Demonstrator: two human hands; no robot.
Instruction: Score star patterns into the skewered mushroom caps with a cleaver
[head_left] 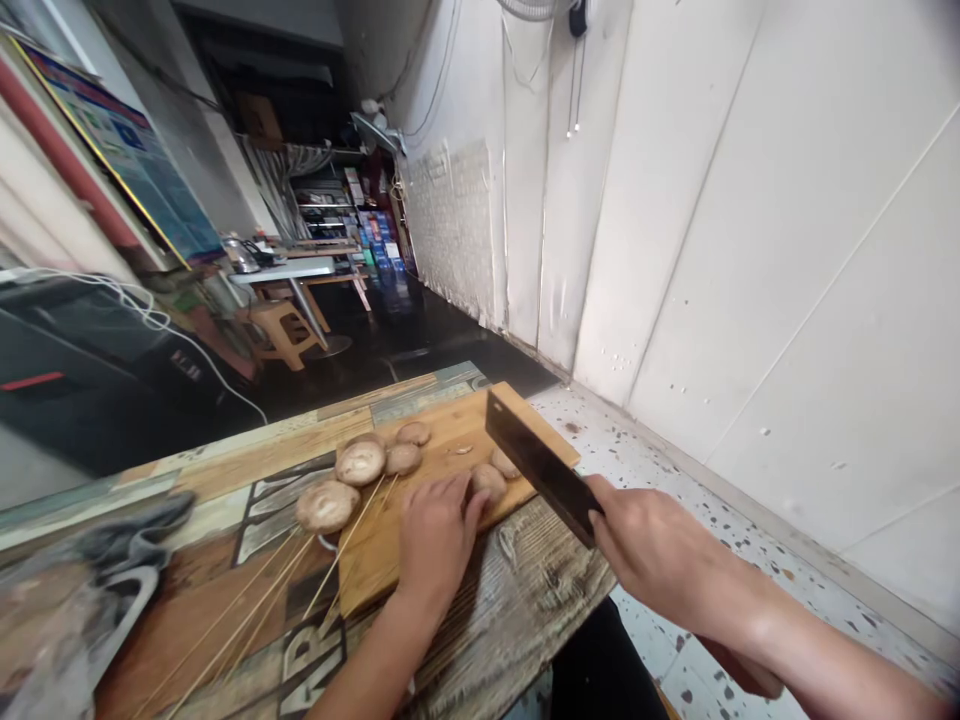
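My right hand (649,535) is wrapped round the handle of a dark cleaver (536,465). Its broad blade slants up and to the left, over the right end of a wooden cutting board (450,415). On the board, my left hand (437,535) has its thumb and fingers closed against a brown mushroom (489,483). Another mushroom (505,462) lies just past that one, partly behind the blade. Beyond my left hand sit a large mushroom (361,462) and two smaller ones. A small pale piece (463,449) rests mid-board.
Left of the board are another mushroom (328,507) and several thin wooden skewers (255,610) on the patterned table (210,590). A tray with a plastic bag (64,630) stands at the lower left. The white wall (750,250) runs along the right.
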